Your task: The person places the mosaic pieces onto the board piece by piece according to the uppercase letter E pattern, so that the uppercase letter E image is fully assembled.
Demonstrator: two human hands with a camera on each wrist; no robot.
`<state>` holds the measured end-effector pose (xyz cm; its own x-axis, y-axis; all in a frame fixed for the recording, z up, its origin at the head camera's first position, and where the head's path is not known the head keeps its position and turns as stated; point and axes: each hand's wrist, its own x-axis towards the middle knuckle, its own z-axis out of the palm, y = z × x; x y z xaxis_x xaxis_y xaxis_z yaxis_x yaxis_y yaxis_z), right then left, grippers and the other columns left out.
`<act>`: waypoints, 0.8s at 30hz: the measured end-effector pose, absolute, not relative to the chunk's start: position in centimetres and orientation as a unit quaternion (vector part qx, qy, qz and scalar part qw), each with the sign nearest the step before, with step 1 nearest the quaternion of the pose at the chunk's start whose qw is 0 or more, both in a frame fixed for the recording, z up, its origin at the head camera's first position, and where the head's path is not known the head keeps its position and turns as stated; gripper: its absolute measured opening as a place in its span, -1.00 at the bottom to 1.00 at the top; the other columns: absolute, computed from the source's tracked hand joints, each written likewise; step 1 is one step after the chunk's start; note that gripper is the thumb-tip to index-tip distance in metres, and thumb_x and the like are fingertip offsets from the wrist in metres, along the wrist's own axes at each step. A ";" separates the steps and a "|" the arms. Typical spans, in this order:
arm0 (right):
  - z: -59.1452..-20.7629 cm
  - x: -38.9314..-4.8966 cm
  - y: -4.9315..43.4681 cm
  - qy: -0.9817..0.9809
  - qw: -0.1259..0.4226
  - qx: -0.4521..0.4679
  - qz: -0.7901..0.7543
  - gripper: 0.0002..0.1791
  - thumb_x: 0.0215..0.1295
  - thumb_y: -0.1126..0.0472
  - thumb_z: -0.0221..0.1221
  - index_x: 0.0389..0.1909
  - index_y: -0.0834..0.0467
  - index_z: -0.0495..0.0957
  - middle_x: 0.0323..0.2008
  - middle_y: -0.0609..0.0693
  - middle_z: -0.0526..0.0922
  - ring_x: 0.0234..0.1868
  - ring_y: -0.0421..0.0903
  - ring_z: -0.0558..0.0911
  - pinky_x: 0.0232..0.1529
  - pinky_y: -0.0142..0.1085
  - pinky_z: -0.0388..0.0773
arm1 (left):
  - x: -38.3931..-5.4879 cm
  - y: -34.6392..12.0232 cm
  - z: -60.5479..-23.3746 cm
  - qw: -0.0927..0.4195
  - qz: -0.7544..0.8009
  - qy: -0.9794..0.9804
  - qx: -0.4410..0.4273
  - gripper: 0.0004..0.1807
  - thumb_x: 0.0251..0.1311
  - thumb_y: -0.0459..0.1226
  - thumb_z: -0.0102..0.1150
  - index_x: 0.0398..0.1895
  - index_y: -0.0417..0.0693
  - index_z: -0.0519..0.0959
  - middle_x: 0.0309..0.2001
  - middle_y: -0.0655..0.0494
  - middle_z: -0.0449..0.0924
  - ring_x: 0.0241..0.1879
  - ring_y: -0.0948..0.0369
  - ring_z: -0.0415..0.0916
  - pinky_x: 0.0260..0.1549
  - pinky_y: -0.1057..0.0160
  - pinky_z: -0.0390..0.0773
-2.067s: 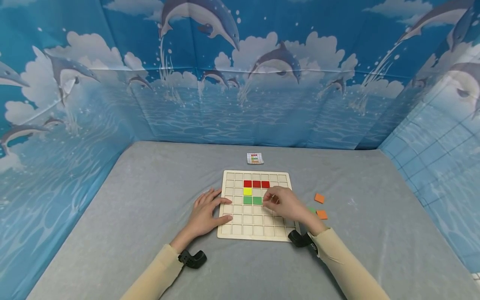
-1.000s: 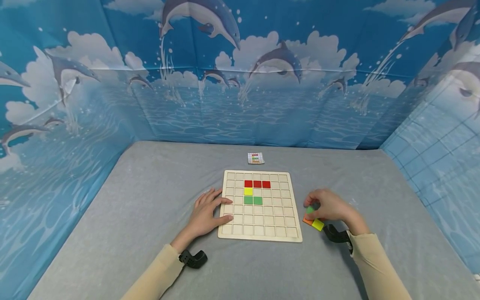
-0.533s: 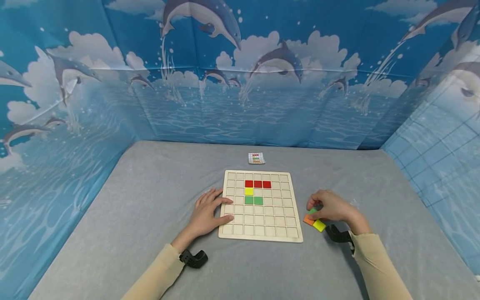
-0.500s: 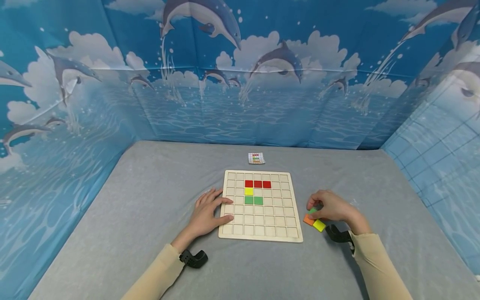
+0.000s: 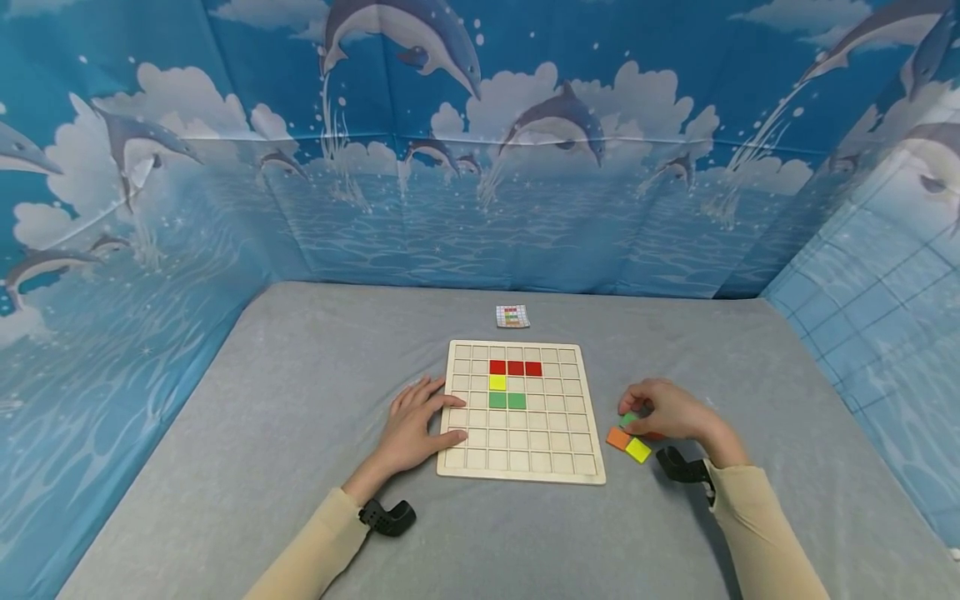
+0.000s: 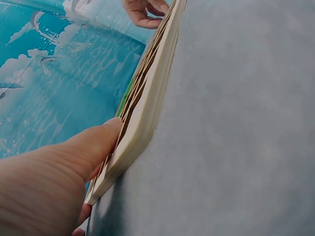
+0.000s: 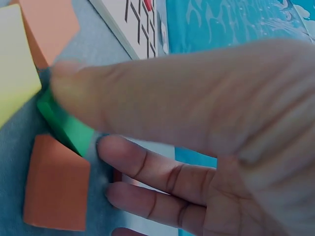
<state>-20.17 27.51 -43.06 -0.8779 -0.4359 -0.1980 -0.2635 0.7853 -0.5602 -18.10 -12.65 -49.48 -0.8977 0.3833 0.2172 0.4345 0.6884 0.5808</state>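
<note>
A wooden grid board [image 5: 525,477] lies on the grey cloth, holding red tiles [image 5: 516,368] in a row, a yellow tile [image 5: 497,382] and two green tiles [image 5: 507,401]. My left hand [image 5: 411,427] rests on its left edge, thumb and index finger spread over the rim. To the right of the board, my right hand [image 5: 663,410] pinches a loose green tile [image 7: 64,125] between thumb and fingertips, close to the cloth. Beside it lie an orange tile [image 5: 618,438] and a yellow tile [image 5: 638,451]. Another orange tile [image 7: 56,184] is partly covered by that hand.
Behind the board lies a small card [image 5: 513,316] printed with a coloured grid pattern. A dolphin-printed curtain [image 5: 480,225] stands along the back and both sides of the grey table surface [image 5: 337,350].
My right hand has left the board and gone right to the loose tiles. During the last half second it shifted slightly right with the green tile, uncovering more orange. My left hand stays put.
</note>
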 end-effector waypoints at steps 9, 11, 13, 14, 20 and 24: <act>-43.0 -20.2 27.7 0.937 0.158 -0.168 -0.262 -0.66 -0.13 0.36 0.41 -0.27 0.25 0.55 -0.37 0.01 0.48 -0.34 -0.03 0.42 -0.32 -0.15 0.42 | -18.1 -12.7 -49.4 0.039 -0.330 -0.916 -0.226 -0.56 0.10 0.07 0.29 0.05 0.21 0.54 0.40 -0.06 0.14 0.42 -0.07 -0.12 0.27 -0.14 -0.17; -43.1 -20.2 27.6 0.942 0.154 -0.152 -0.257 -0.65 -0.13 0.34 0.43 -0.28 0.25 0.54 -0.39 0.01 0.48 -0.35 -0.03 0.42 -0.33 -0.16 0.42 | -18.1 -12.7 -49.4 0.038 -0.328 -0.916 -0.225 -0.56 0.11 0.07 0.28 0.05 0.22 0.54 0.40 -0.06 0.14 0.42 -0.07 -0.12 0.27 -0.13 -0.17; -43.1 -20.3 27.5 0.946 0.153 -0.136 -0.251 -0.66 -0.12 0.31 0.44 -0.32 0.25 0.52 -0.40 0.01 0.48 -0.37 -0.04 0.42 -0.35 -0.18 0.41 | -18.1 -12.7 -49.4 0.039 -0.327 -0.917 -0.225 -0.56 0.11 0.07 0.28 0.05 0.22 0.54 0.40 -0.06 0.14 0.42 -0.07 -0.11 0.27 -0.13 -0.17; -43.1 -20.2 27.5 0.948 0.153 -0.129 -0.247 -0.67 -0.11 0.30 0.44 -0.34 0.24 0.52 -0.41 0.01 0.49 -0.38 -0.04 0.42 -0.36 -0.18 0.41 | -18.1 -12.7 -49.4 0.039 -0.327 -0.917 -0.225 -0.56 0.11 0.07 0.29 0.05 0.22 0.54 0.40 -0.05 0.14 0.42 -0.07 -0.11 0.27 -0.13 -0.17; -43.1 -20.1 27.0 0.956 0.137 -0.124 -0.229 -0.73 -0.05 0.24 0.43 -0.40 0.20 0.52 -0.45 -0.03 0.50 -0.43 -0.08 0.42 -0.40 -0.20 0.40 | -18.0 -12.7 -49.4 0.038 -0.333 -0.916 -0.221 -0.57 0.09 0.05 0.30 0.04 0.20 0.55 0.39 -0.05 0.16 0.41 -0.06 -0.11 0.27 -0.12 -0.18; -43.3 -20.1 26.6 0.955 0.124 -0.131 -0.234 -0.76 -0.03 0.26 0.41 -0.38 0.16 0.53 -0.47 -0.06 0.50 -0.45 -0.10 0.42 -0.41 -0.22 0.39 | -18.0 -12.7 -49.4 0.037 -0.331 -0.917 -0.221 -0.55 0.10 0.06 0.30 0.05 0.21 0.55 0.40 -0.05 0.15 0.42 -0.05 -0.12 0.28 -0.12 -0.18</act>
<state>-20.06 26.63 -43.26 -0.9345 -0.3093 -0.1763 -0.1929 0.8562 -0.4793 -18.04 -12.70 -49.39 -0.8994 0.3812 0.2139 0.4299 0.6832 0.5903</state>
